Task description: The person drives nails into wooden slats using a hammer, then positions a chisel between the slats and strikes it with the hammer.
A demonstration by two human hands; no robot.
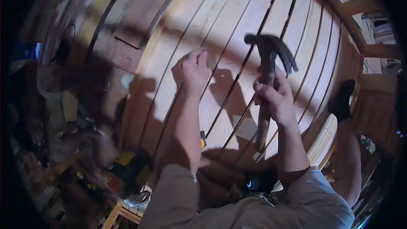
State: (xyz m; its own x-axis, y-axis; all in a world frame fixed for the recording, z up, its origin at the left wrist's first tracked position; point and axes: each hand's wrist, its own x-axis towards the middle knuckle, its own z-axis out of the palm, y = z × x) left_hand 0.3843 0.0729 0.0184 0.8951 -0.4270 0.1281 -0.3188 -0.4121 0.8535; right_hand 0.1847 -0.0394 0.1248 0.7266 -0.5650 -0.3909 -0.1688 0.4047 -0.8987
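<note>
In my right hand point(277, 97) is a claw hammer point(266, 55), gripped partway along its worn handle. Its dark head is raised over the boards, with the claw pointing to the right. My left hand point(195, 68) rests on or just above the slatted wooden surface point(231, 38), fingers curled and thumb pressed to the forefinger. Whatever that pinch may hold is too small to make out. Long pale planks with narrow dark gaps form the surface, and shadows of my hands and the hammer fall across it.
A wooden rail point(142, 68) edges the planks on the left, and a framed side point(352, 25) rises at the right. Near my left forearm lies a small yellow and black object point(203, 140). Cluttered items fill the dim lower left. A dark-socked foot point(342, 99) is at right.
</note>
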